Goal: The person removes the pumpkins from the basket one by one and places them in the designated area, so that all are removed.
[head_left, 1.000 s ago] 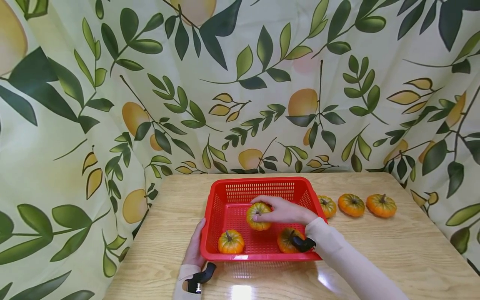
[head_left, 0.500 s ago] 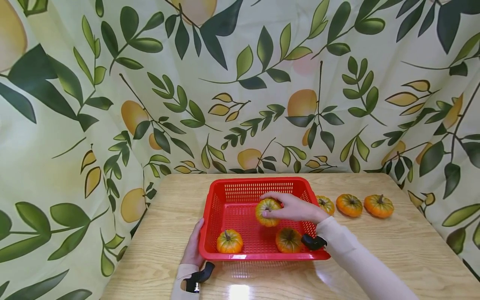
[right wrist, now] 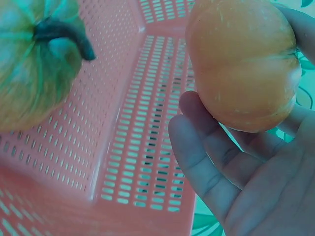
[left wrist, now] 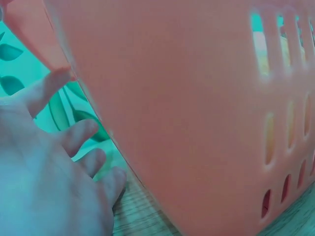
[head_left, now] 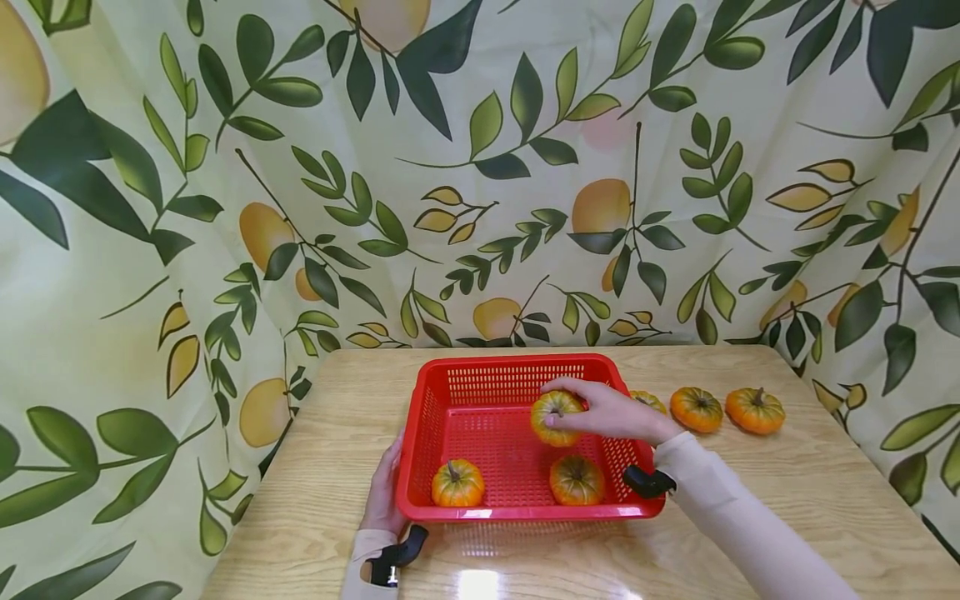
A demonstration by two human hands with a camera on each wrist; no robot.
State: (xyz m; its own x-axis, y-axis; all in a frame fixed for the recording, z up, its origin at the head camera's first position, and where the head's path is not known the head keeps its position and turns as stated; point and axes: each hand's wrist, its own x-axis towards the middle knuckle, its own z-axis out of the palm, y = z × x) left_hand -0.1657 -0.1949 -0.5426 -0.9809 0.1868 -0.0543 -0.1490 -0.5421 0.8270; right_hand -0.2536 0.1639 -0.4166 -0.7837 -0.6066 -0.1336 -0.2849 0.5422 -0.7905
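My right hand (head_left: 611,410) holds a small orange-and-green pumpkin (head_left: 557,418) above the right half of a red plastic basket (head_left: 525,513). Its thumb and fingers curl round the pumpkin, whose smooth orange side (right wrist: 246,64) fills the upper right of the right wrist view. Inside the basket sit two more pumpkins, one at the front left (head_left: 457,483) and one at the front right (head_left: 577,481). Against the basket's left side rests my left hand (head_left: 385,492). In the left wrist view its fingers (left wrist: 78,137) are spread and fairly straight, fingertips right at the basket's edge (left wrist: 162,123).
Outside the basket on the right, two pumpkins (head_left: 697,409) (head_left: 755,411) stand on the wooden table (head_left: 787,483). A third pumpkin (head_left: 648,401) beside them is partly hidden by my right hand. Leaf-patterned cloth (head_left: 450,275) hangs behind and along both sides.
My right hand has carried its pumpkin to the right, from the basket's middle toward its right wall. The front-right pumpkin is now fully uncovered. The left hand has stayed at the basket's side.
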